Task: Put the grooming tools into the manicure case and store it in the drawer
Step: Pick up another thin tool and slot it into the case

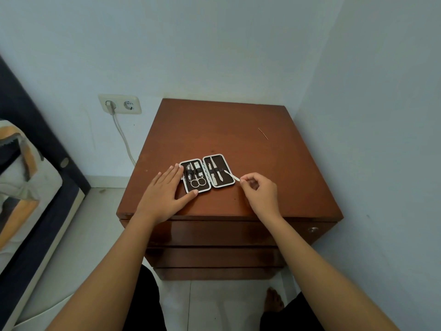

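Observation:
The manicure case [206, 174] lies open and flat on the brown wooden drawer chest [238, 139], dark inside with a pale rim. Its left half holds scissors [197, 182] and clippers under a strap; its right half holds two slim metal tools. My left hand [164, 192] rests flat on the chest with its fingertips against the case's left edge. My right hand [259, 191] pinches the end of a thin pale tool [231, 175], whose tip lies over the right half's strap.
The chest's drawers [214, 232] below the top are shut, with a small round lock at the right [312, 229]. Walls stand close behind and to the right. A bed [28, 182] lies at the left, and a wall socket [120, 104] with a plugged cable.

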Demonstrator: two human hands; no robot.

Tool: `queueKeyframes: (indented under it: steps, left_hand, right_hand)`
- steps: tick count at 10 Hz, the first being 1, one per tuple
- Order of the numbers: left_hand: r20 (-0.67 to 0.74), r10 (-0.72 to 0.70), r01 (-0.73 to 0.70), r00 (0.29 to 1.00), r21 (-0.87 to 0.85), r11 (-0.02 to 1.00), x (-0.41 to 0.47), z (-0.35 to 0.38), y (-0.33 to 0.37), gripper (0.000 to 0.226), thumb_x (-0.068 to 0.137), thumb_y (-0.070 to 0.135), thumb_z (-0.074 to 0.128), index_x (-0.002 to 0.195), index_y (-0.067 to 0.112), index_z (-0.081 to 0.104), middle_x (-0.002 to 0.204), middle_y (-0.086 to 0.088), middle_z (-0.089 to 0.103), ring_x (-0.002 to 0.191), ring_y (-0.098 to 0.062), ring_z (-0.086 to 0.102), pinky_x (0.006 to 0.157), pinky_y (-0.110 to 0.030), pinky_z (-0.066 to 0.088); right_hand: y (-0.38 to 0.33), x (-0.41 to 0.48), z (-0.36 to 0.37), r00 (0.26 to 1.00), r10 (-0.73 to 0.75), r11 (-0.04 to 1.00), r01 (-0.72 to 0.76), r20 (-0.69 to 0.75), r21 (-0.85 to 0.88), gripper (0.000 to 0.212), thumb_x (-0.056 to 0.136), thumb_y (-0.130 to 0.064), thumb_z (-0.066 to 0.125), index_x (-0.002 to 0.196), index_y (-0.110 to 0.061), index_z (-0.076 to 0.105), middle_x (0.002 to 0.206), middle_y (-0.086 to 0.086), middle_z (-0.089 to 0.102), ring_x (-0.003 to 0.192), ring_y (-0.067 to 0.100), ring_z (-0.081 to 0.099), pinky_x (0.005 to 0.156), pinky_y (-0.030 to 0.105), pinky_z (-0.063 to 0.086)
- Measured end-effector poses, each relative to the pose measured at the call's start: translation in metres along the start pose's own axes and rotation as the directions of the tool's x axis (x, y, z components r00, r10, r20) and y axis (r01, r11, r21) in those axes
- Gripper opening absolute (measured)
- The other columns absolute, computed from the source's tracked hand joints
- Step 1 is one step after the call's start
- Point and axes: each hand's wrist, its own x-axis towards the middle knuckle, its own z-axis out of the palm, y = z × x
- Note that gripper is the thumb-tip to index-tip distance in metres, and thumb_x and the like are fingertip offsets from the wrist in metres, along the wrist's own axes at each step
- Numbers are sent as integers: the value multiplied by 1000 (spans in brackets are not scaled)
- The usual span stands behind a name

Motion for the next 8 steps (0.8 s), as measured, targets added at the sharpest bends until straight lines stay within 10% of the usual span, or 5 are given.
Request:
queueKeyframes:
  steps: [3, 8]
  left_hand:
    - [2, -3, 3, 1000, -4, 1000, -1, -1, 2, 102, 67, 80, 8, 149, 21, 5, 158, 4, 6, 144, -7, 3, 117, -30, -1]
    - [1, 6, -6, 1000, -9, 1000, 0, 1, 0, 100, 68, 80, 10, 149, 21, 6, 158, 4, 6, 144, -7, 3, 117, -30, -1]
  right_hand:
    - [-22, -6, 6, 991, 130, 989, -131, -21, -73, 12, 78, -27, 58, 69, -23, 67, 62, -6, 65, 70, 15, 62, 87, 41, 48]
    - [-26, -9, 14, 990, 123, 985, -131, -72, -114, 12, 84, -27, 56, 79, -24, 67, 64, -8, 61, 70, 12, 56, 84, 33, 35]
